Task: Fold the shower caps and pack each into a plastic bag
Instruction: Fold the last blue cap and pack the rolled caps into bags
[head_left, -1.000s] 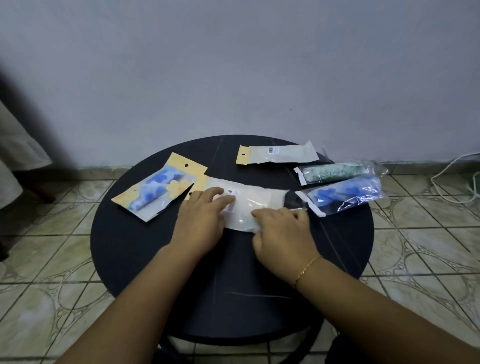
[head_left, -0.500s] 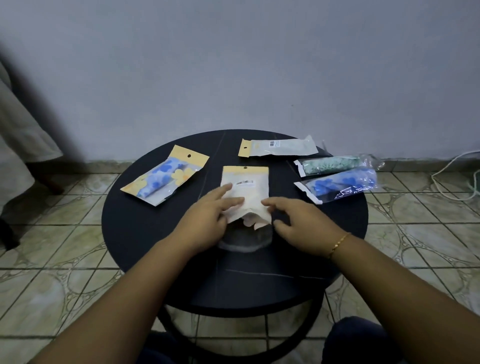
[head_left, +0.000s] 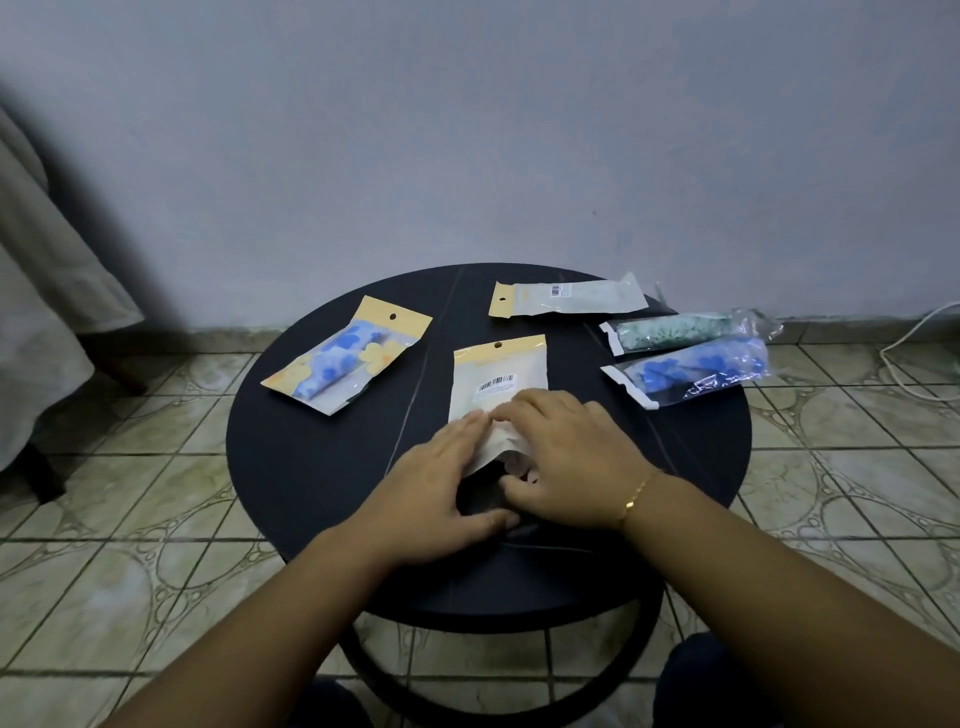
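Observation:
A white plastic bag (head_left: 497, 382) with a yellow header and a barcode label lies lengthwise at the middle of the round black table (head_left: 311, 467), header pointing away from me. My left hand (head_left: 441, 488) rests with straight fingers on the bag's lower left edge. My right hand (head_left: 569, 460) lies over its lower right part, thumb tucked under the open end, gripping it. The bag's mouth is hidden between my hands. No loose shower cap shows.
A bag holding a blue and yellow cap (head_left: 348, 353) lies at the left. At the back is a flat white bag (head_left: 566, 299). Right of it lie a bagged green cap (head_left: 680, 332) and a bagged blue cap (head_left: 691, 371). A white cable (head_left: 914, 358) crosses the tiled floor.
The white bag was turned from lying crosswise to lengthwise, header away from me. Both hands moved down to its near open end and closed in on it.

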